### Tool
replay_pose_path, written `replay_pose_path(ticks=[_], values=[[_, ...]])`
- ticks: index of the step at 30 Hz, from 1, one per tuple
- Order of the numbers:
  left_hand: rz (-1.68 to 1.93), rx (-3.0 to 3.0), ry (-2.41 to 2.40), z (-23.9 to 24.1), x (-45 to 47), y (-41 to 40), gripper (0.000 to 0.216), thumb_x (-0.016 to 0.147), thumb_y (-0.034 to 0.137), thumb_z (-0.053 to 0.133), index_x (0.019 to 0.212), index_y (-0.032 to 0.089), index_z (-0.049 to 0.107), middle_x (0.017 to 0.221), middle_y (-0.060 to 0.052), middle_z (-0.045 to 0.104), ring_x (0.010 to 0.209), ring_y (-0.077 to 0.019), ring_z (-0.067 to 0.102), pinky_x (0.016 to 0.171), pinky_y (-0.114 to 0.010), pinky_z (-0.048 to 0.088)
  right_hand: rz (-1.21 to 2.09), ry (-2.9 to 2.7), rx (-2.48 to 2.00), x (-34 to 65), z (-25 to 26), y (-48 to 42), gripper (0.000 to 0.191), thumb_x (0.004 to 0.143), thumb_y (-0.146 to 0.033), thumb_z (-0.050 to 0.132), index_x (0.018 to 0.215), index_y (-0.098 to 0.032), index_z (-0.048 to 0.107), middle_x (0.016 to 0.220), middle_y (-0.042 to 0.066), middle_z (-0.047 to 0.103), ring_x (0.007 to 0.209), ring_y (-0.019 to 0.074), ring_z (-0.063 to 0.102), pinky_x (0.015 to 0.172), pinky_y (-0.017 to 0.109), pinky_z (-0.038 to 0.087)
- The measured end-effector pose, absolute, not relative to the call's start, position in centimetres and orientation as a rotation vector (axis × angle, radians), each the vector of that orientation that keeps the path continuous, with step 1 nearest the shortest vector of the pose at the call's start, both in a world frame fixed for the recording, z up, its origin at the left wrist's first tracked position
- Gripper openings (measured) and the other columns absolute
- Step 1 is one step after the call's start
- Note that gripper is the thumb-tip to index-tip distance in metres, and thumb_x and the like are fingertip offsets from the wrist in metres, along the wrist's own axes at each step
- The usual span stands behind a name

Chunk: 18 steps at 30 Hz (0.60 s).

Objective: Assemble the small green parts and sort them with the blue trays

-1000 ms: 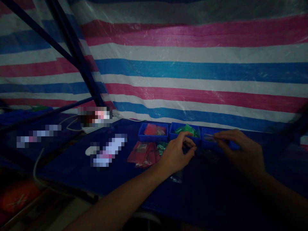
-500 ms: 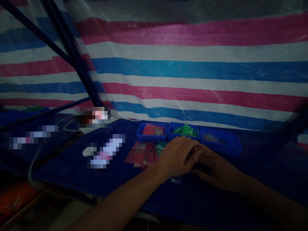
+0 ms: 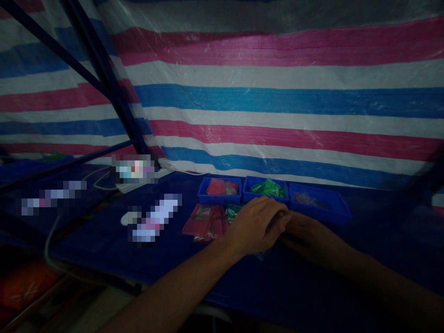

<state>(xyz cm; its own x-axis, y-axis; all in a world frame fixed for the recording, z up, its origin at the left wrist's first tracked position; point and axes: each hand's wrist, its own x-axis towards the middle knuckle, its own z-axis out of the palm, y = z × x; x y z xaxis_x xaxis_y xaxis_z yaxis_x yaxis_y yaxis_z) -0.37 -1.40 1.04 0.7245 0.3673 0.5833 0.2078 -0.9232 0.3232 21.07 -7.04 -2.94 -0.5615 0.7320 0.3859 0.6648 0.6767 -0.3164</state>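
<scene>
My left hand (image 3: 256,224) and my right hand (image 3: 308,233) meet over the blue table, fingers curled inward and touching. Whatever they pinch between them is hidden by the fingers and the dark. A bit of clear shiny plastic (image 3: 262,255) shows just under my left hand. Left of that hand lie flat red packets (image 3: 205,222) in an overlapping pile, with green packets (image 3: 231,212) beside them. Behind my hands stand blue trays: one with red packets (image 3: 222,187), one with green packets (image 3: 270,188), one with small dim pieces (image 3: 307,199).
A white round object (image 3: 131,218) and a blurred-out strip (image 3: 157,218) lie on the table (image 3: 104,245) at left. Behind them are a white power strip (image 3: 144,180) and cables. A blue metal frame (image 3: 120,108) rises before the striped plastic sheet (image 3: 277,99).
My right hand's fingers have drawn in closer under my left hand. The clear plastic has shifted slightly right and up. The whole view has moved a little; trays and packets stay put.
</scene>
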Motion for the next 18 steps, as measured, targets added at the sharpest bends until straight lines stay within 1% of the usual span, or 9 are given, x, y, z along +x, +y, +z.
replay_pose_path(ticks=[3, 5, 7, 9, 11, 13, 16, 18], values=[[0.962, 2.704, 0.477, 1.0, -0.3, -1.4, 0.026, 0.107, 0.034, 0.044, 0.115, 0.016, 0.062, 0.105, -0.01, 0.071, 0.099, -0.0226, 0.065, 0.091, -0.038, 0.052, 0.148, -2.351, -1.096, 21.2, -3.1, -6.9, 0.02, 0.096, -0.014, 0.059, 0.108, -0.024, 0.072, 0.105, 0.007, 0.075, 0.098, 0.0253, 0.07, 0.09, 0.042, 0.056], [0.95, 2.696, 0.497, 1.0, -0.2, -1.4, 0.026, 0.108, 0.034, 0.044, 0.114, 0.016, 0.062, 0.104, -0.009, 0.07, 0.1, -0.0228, 0.064, 0.092, -0.038, 0.052, 0.176, -2.292, -1.132, 21.3, -3.0, -6.8, 0.018, 0.095, -0.014, 0.058, 0.102, -0.024, 0.071, 0.099, 0.006, 0.075, 0.091, 0.0234, 0.07, 0.083, 0.039, 0.057], [0.94, 2.677, 0.52, 0.9, -0.2, -1.4, 0.026, 0.108, 0.034, 0.044, 0.114, 0.017, 0.062, 0.105, -0.009, 0.07, 0.103, -0.023, 0.064, 0.095, -0.039, 0.052, 0.234, -2.195, -1.191, 21.5, -3.0, -6.7, 0.016, 0.095, -0.016, 0.059, 0.1, -0.024, 0.071, 0.097, 0.005, 0.075, 0.088, 0.0221, 0.07, 0.08, 0.036, 0.057], [0.931, 2.662, 0.547, 0.8, -0.2, -1.4, 0.026, 0.108, 0.035, 0.045, 0.116, 0.017, 0.061, 0.11, -0.01, 0.07, 0.108, -0.0236, 0.064, 0.099, -0.04, 0.052, 0.283, -2.081, -1.24, 21.8, -3.0, -6.7, 0.016, 0.095, -0.019, 0.06, 0.102, -0.026, 0.072, 0.102, 0.004, 0.077, 0.093, 0.0225, 0.073, 0.084, 0.037, 0.059], [0.917, 2.652, 0.573, 0.6, -0.2, -1.3, 0.027, 0.107, 0.036, 0.047, 0.12, 0.017, 0.061, 0.117, -0.011, 0.07, 0.114, -0.0244, 0.064, 0.103, -0.041, 0.051, 0.327, -1.976, -1.27, 22.2, -3.0, -6.7, 0.017, 0.095, -0.024, 0.062, 0.107, -0.027, 0.073, 0.11, 0.003, 0.078, 0.1, 0.0242, 0.074, 0.092, 0.04, 0.058], [0.906, 2.64, 0.605, 0.3, -0.2, -1.2, 0.031, 0.105, 0.039, 0.052, 0.125, 0.018, 0.061, 0.124, -0.011, 0.07, 0.119, -0.0253, 0.063, 0.106, -0.042, 0.051, 0.375, -1.871, -1.31, 22.4, -3.0, -6.7, 0.017, 0.095, -0.031, 0.064, 0.108, -0.028, 0.076, 0.113, 0.003, 0.079, 0.104, 0.0261, 0.075, 0.097, 0.043, 0.057], [0.873, 2.629, 0.657, -0.1, -0.2, -0.9, 0.037, 0.099, 0.038, 0.064, 0.131, 0.02, 0.061, 0.128, -0.009, 0.071, 0.119, -0.0256, 0.066, 0.105, -0.041, 0.053, 0.431, -1.688, -1.393, 22.4, -2.9, -6.8, 0.021, 0.093, -0.041, 0.07, 0.105, -0.027, 0.079, 0.11, 0.005, 0.081, 0.101, 0.0283, 0.076, 0.096, 0.044, 0.058], [0.844, 2.618, 0.666, -0.3, -0.2, -0.6, 0.032, 0.098, 0.032, 0.065, 0.128, 0.022, 0.064, 0.124, -0.007, 0.073, 0.115, -0.0237, 0.069, 0.102, -0.038, 0.054, 0.49, -1.593, -1.397, 22.3, -2.8, -6.9, 0.026, 0.09, -0.046, 0.073, 0.103, -0.025, 0.079, 0.107, 0.006, 0.082, 0.097, 0.0285, 0.077, 0.093, 0.043, 0.06]])
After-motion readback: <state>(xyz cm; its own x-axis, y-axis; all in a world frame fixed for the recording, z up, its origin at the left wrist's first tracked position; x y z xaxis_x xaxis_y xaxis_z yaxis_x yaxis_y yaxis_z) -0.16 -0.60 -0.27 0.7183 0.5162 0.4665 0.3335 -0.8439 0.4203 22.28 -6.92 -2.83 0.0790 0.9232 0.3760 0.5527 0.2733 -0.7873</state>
